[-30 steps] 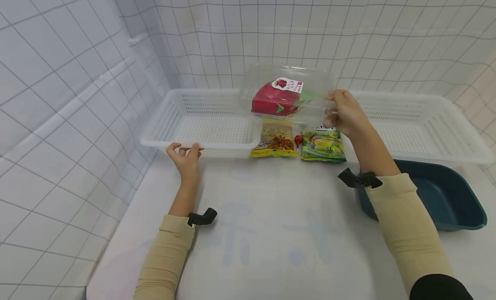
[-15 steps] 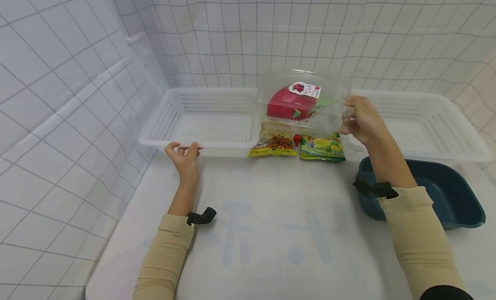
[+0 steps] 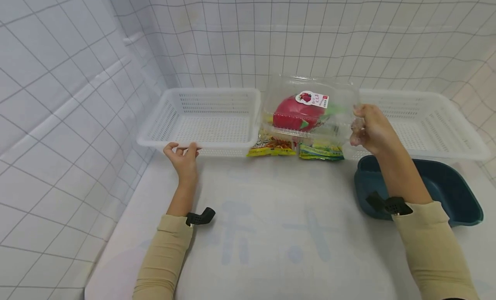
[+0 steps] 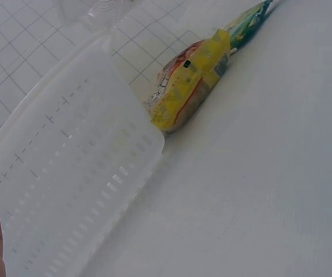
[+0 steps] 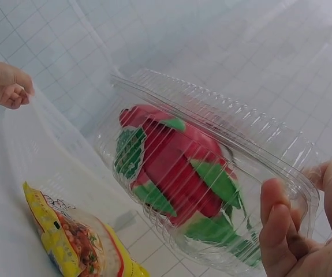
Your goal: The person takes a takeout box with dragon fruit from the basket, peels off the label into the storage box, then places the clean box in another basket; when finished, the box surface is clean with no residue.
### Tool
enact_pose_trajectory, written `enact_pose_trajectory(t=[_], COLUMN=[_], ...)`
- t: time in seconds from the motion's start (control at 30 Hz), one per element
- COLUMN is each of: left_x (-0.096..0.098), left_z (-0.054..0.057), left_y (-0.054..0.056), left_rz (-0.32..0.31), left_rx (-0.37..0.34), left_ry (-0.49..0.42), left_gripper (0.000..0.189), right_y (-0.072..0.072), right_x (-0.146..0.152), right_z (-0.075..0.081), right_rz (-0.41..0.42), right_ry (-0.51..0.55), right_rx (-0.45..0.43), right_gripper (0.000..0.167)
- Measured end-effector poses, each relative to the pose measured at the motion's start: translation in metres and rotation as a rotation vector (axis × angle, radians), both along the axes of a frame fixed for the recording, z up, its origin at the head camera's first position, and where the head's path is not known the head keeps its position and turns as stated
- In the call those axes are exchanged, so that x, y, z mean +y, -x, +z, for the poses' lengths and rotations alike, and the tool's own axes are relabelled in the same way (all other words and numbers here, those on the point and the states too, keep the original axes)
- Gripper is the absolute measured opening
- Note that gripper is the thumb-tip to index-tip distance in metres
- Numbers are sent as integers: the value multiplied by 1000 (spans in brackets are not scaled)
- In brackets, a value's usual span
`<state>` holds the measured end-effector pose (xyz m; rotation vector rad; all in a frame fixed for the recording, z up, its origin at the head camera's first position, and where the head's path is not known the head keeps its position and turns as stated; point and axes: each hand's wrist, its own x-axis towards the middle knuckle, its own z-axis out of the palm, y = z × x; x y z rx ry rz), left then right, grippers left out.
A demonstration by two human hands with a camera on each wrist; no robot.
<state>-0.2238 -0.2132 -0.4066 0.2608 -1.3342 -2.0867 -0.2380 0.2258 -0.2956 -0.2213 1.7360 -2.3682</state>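
Observation:
A clear plastic clamshell box (image 3: 341, 123) with a red and green dragon fruit (image 3: 296, 114) inside hangs in the air. My right hand (image 3: 373, 128) pinches its right end, thumb and fingers on the edge, as the right wrist view also shows. Beneath the box lie a yellow noodle packet (image 3: 271, 152) and a green packet (image 3: 321, 152), both partly covered by it. On the left, my left hand (image 3: 185, 162) holds the front rim of a white slotted basket (image 3: 228, 145); the right wrist view shows its fingers curled at the rim.
Another white basket (image 3: 445, 151) stands at the right. In front of it sits a dark teal tub (image 3: 463, 196), partly behind my right forearm. A gridded white sheet (image 3: 302, 37) rises behind the baskets.
My right hand has carried the clamshell box to the right and slightly nearer, so it now covers more of the packets and hides the small red item. The left hand stays on the basket rim.

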Motion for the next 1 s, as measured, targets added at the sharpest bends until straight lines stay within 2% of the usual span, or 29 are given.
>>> enact_pose_trajectory(t=[0.07,0.27,0.37,0.5,0.67,0.77,1.0], left_x=[0,-1,-2,-2,-2,-2,-2], left_z=[0,-1,-3,-4,-2,-2,-3], left_y=[0,0,1,3,2,2,2], left_rz=[-5,-9,-7,-7,-13,-17,-2], left_rx=[-3,-5,-3,10,8,6,20], left_ry=[7,23,27,24,18,14,17], left_gripper=[43,42,43,43,43,43,43], right_y=[-3,-17,-24,-32,-41,-48,-61], right_x=[1,0,-1,-2,-3,-3,-3], right_z=[-1,-3,-5,-7,-8,-10,-16], right_rz=[28,25,48,26,-30,-41,-54], right_ry=[49,99,123,56,-25,-24,-80], right_rx=[4,-25,-3,-2,-84,-120,-145], right_gripper=[22,13,15,13,6,10,17])
